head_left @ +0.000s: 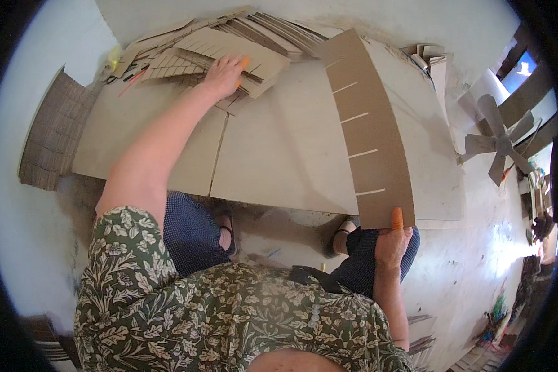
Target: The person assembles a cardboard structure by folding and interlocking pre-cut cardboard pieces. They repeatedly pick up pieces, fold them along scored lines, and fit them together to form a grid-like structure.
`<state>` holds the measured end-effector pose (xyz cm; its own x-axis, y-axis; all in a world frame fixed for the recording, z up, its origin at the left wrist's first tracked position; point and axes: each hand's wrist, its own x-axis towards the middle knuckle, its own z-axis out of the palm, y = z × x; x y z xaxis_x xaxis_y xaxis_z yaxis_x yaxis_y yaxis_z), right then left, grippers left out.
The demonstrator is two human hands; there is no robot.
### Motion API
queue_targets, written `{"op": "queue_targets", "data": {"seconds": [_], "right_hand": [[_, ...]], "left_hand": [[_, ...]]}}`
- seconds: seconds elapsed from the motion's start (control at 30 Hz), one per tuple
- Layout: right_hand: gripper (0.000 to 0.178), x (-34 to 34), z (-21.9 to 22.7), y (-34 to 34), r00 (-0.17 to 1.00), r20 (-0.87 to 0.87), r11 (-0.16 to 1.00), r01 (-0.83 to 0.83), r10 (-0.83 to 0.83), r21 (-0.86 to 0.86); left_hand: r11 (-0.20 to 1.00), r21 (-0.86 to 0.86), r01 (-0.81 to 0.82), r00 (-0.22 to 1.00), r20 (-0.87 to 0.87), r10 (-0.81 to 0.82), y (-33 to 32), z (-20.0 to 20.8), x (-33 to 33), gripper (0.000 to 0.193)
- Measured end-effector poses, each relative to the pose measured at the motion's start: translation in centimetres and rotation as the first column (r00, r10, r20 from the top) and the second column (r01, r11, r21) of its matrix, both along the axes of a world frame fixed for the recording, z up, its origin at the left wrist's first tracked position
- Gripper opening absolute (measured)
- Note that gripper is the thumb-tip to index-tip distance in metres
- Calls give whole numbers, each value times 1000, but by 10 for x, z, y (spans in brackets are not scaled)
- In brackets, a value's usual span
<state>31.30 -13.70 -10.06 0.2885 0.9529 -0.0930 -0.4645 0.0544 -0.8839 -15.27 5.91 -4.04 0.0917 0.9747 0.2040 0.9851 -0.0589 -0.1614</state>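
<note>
My right hand [393, 245] grips the near end of a long brown slotted cardboard strip [373, 137], its orange-covered thumb lying on top. The strip slants away over the right half of the table, with several slits cut in from its left edge. My left hand [224, 77] reaches to the back of the table and closes on a slotted cardboard piece [254, 77] at the edge of a loose pile. An orange cover shows on one of its digits too. The undersides of its fingers are hidden.
A pale board table [279, 142] with a seam spans the front. More cardboard strips [273, 34] lean along the back wall. Pens and scissors [130, 74] lie at the back left. A cardboard stack [54, 130] stands left; a fan [503, 144] stands right.
</note>
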Motion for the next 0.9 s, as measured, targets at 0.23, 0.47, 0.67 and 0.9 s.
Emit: {"op": "queue_targets", "data": {"seconds": [0.23,0.47,0.67,0.9], "right_hand": [[17,-2,23,-28,967,248,997,-41,54,-59],[15,-3,19,-26,862,447,965,-156,238,-212],[19,3,9,-21,834,520,976,-96,186,-195],[21,7,12,-21,829,512,965,-118,226,-235]], "left_hand": [[988,-146,45,996,85,-33,4,22,4,22],[988,-28,154,987,48,-152,-39,25,37,15],[892,-162,423,877,322,-357,-92,5,102,46],[934,-235,269,963,65,-261,-100,-27,106,81]]}}
